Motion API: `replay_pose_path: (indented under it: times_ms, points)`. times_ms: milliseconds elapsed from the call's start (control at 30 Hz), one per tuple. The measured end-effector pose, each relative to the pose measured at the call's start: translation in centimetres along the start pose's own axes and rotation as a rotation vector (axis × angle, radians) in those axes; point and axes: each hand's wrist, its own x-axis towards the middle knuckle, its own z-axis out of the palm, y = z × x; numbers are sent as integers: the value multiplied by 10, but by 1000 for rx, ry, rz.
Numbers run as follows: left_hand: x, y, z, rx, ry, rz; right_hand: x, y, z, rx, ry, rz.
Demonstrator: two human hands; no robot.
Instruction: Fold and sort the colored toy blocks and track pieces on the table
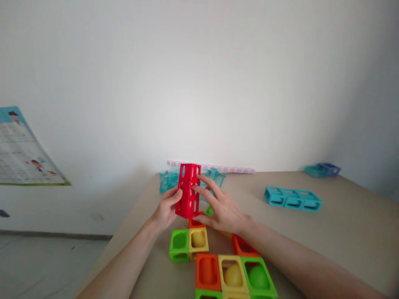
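A glossy red block, made of three open-sided cubes in a column, is held up slightly tilted above the table. Wrapped round its left side is my left hand, thumb across the front. My right hand is at its right side, fingers spread, fingertips at or touching the cubes. Below the hands lie a green and yellow block and, nearer me, a larger orange, yellow and green block with balls or cylinders inside its frames. My right forearm partly hides another orange piece.
A blue three-cube block lies to the right on the table. Translucent teal pieces and a purple-white strip lie by the wall. Small teal and purple containers stand in the far right corner. A poster hangs left.
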Motion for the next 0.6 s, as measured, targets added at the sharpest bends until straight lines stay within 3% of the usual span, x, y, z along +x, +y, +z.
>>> replay_pose_path:
  times_ms: [600]
  points:
    - [-1,3,7,14,32,-21,0,-1,0,-48,-48,22]
